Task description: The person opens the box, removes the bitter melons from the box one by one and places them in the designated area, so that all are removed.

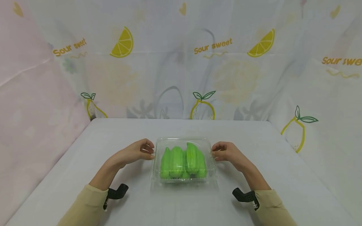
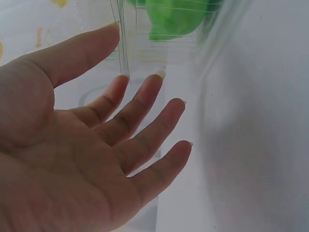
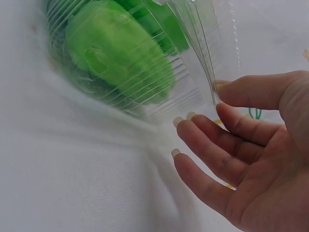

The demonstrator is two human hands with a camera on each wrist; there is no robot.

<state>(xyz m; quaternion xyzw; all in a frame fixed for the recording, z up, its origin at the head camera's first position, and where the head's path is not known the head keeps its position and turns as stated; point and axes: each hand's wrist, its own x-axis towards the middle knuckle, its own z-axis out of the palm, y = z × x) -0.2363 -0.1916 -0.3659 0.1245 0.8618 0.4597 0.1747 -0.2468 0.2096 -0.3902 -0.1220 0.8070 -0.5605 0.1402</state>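
Note:
A clear plastic clamshell box [image 1: 183, 141] sits on the white table with its lid down. Inside lie several bright green, elongated, ridged pieces [image 1: 177, 161] that look like fruit or vegetables. At the box's left side is my left hand [image 1: 138, 152]; in the left wrist view its thumb [image 2: 96, 48] and index fingertip touch the rim well apart, the other fingers spread. On the opposite side, my right hand [image 1: 227, 153] pinches the rim between thumb [image 3: 251, 89] and index finger, while its other fingers hang below, beside the box wall.
The white table [image 1: 183, 207] extends around the box to a back edge. Behind it hangs a printed cloth [image 1: 169, 62] with lemon drawings, and a pinkish cloth [image 1: 34, 103] closes the left side. A black wrist camera [image 1: 118, 191] is on each sleeve cuff.

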